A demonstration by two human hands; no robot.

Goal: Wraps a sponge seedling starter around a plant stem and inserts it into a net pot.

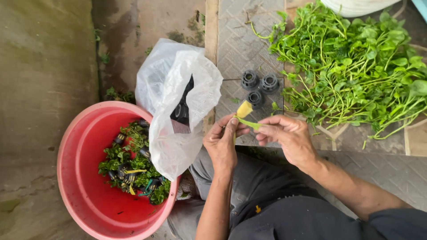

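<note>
**Sponge strip and a green stem, pinched between both hands**

So the person was sitting over a paved floor, both hands up in front of the knees. The left hand was closed in a pinch around a yellow sponge strip, which stuck up above the fingertips. The right hand was closed too, fingers pinching a thin green stem that ran across to the sponge. The two hands were nearly touching.

Just beyond the hands sat three black net cups, clustered on the floor. Right of those lay a big heap of leafy greens. On the left was a red basin holding more black cups with greens in them, and a white plastic bag slumped over its rim with dark cups showing inside.

What could go wrong, as I see it: that stem looked thin and soft, so too hard a pinch or a twist against the sponge could snap or bruise it. The sponge was only held by its lower end, so it could slip out. The bag looked ready to tip into the basin as well.
</note>
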